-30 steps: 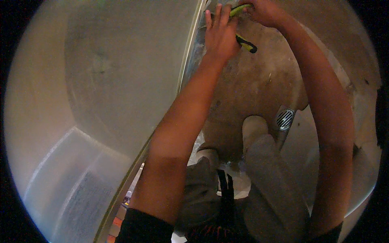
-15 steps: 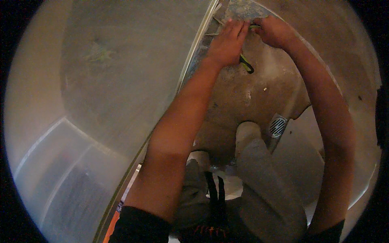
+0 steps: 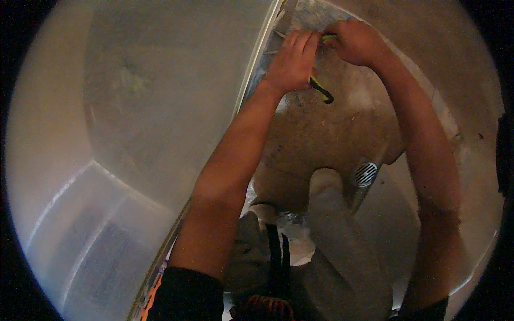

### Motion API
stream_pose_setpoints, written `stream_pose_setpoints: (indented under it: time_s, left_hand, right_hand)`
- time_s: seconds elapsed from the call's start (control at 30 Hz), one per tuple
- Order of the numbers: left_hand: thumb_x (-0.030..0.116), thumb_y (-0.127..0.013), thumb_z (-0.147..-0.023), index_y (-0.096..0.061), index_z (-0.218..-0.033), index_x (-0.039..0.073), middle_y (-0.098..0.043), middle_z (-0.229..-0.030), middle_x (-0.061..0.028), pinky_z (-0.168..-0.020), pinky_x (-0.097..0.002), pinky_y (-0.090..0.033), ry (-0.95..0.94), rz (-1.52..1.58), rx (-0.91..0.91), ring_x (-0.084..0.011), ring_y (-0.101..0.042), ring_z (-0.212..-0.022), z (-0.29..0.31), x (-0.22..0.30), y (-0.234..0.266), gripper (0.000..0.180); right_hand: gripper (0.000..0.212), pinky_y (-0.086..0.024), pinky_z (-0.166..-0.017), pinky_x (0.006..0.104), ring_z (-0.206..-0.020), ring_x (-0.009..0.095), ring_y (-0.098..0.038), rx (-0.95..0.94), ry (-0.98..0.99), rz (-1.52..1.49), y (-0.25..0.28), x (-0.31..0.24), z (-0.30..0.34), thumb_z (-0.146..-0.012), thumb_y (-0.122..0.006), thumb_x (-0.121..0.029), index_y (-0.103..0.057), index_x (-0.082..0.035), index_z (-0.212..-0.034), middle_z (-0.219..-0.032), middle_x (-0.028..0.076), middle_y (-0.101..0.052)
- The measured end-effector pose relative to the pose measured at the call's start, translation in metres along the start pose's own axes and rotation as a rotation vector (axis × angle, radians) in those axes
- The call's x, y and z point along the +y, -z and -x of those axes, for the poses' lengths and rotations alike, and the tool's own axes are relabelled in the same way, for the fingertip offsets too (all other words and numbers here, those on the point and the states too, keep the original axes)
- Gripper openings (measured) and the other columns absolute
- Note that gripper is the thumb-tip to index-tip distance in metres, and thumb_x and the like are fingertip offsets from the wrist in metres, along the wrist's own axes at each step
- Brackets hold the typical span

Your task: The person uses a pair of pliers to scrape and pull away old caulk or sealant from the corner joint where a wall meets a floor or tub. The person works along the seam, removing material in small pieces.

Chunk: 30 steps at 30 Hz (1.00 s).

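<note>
A tool with black-and-green handles (image 3: 323, 92), which looks like a pair of shears, is held low over the floor near the top of the view. My left hand (image 3: 293, 60) lies across its middle with the fingers together, hiding most of it. Two thin pointed tips (image 3: 272, 52) poke out apart from each other on the left side of that hand, close to the panel's edge. My right hand (image 3: 357, 43) is closed round one green handle. The other handle sticks out free below my left hand.
A large cloudy see-through panel (image 3: 166, 96) with a pale edge strip (image 3: 251, 67) fills the left side. Below are a brown stained floor (image 3: 332, 134), a round slotted drain (image 3: 366, 174) and my feet and legs. A pale curved edge (image 3: 428, 85) runs past my right forearm.
Both hands and the tool have shifted slightly left in the picture, with the right hand closer to the left one. The whole view has moved a little; the grip looks the same.
</note>
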State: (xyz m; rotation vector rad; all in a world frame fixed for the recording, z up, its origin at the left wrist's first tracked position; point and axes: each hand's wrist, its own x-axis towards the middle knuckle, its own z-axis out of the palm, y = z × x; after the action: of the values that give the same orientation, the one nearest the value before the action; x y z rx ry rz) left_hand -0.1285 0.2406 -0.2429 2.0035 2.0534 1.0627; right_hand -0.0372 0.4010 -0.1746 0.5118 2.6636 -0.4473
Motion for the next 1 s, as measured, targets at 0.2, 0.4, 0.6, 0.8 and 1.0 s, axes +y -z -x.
stream_pose_setpoints:
  time_s: [0.2,0.4,0.6,0.8,1.0]
  left_hand:
    - [0.011,-0.061,-0.064,-0.036,-0.125,-0.002,-0.041,-0.121,-0.0188,-0.1,-0.0467,-0.03,0.041,-0.021,-0.029,-0.04,-0.038,-0.114,0.015,-0.003,0.004,0.068]
    - [0.01,-0.062,-0.063,-0.033,-0.128,-0.001,-0.041,-0.123,-0.0176,-0.101,-0.0462,-0.029,0.106,-0.009,-0.102,-0.0397,-0.038,-0.115,0.012,0.0,0.006,0.072]
    - [0.013,-0.061,-0.063,-0.033,-0.13,0.0,-0.042,-0.125,-0.0147,-0.104,-0.0423,-0.025,0.008,-0.239,-0.088,-0.0314,-0.038,-0.119,0.003,0.001,-0.009,0.074]
    - [0.011,-0.062,-0.065,-0.033,-0.131,0.003,-0.036,-0.134,-0.0109,-0.105,-0.0404,-0.022,0.031,-0.28,-0.052,-0.0245,-0.034,-0.125,0.013,0.006,0.001,0.072]
    - [0.012,-0.061,-0.068,-0.037,-0.13,0.006,-0.03,-0.14,-0.0082,-0.106,-0.0413,-0.02,0.074,-0.263,-0.058,-0.0224,-0.027,-0.13,0.037,0.013,0.008,0.067]
  right_hand:
    - [0.106,-0.027,-0.095,0.058,-0.123,0.035,-0.034,0.008,-0.31,0.176,0.005,-0.077,0.043,-0.05,-0.075,-0.054,-0.027,-0.013,-0.135,-0.133,0.016,-0.034]
    - [0.124,-0.022,-0.096,0.0629,-0.127,0.035,-0.028,-0.173,-0.254,0.267,0.011,-0.07,0.039,-0.04,-0.078,-0.057,-0.016,-0.015,-0.139,-0.137,0.016,-0.028]
    - [0.085,-0.031,-0.097,0.0484,-0.118,0.031,-0.041,-0.246,-0.1,0.201,0.014,-0.023,0.018,-0.061,-0.072,-0.048,-0.037,-0.01,-0.129,-0.127,0.016,-0.042]
    - [0.028,-0.044,-0.084,0.035,-0.096,0.027,-0.056,-0.11,0.034,-0.229,0.017,0.007,0.003,-0.084,-0.054,-0.02,-0.06,-0.004,-0.106,-0.104,0.015,-0.059]
    - [0.026,-0.047,-0.074,0.0366,-0.082,0.023,-0.059,-0.082,-0.119,-0.323,0.014,-0.013,0.0,-0.084,-0.051,-0.012,-0.061,-0.004,-0.106,-0.095,0.012,-0.063]
